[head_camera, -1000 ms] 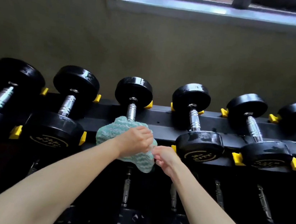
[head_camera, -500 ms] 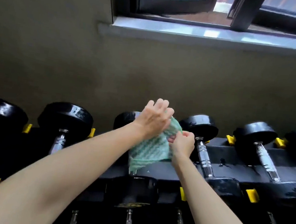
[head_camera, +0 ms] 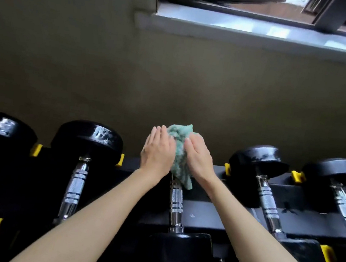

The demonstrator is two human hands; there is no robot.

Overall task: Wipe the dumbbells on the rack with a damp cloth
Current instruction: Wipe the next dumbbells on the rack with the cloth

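Note:
A green cloth (head_camera: 178, 147) is bunched over the far head of the middle dumbbell (head_camera: 176, 199), hiding that head. My left hand (head_camera: 158, 152) lies on the cloth's left side with its fingers straight. My right hand (head_camera: 199, 156) presses the cloth's right side, fingers together and slightly bent. A corner of the cloth hangs down over the top of the chrome handle. The dumbbell's near black head (head_camera: 182, 253) shows between my forearms.
More black dumbbells sit in a row on the black rack (head_camera: 233, 215): two to the left (head_camera: 88, 137) and two to the right (head_camera: 259, 158), with yellow cradle stops (head_camera: 296, 176). A wall and window sill (head_camera: 257, 31) rise behind; lower-tier dumbbells lie below.
The cloth went from the dumbbell's near head up to its far head. My right hand stopped pinching its edge, and both hands now press it from either side. The view has tilted upward.

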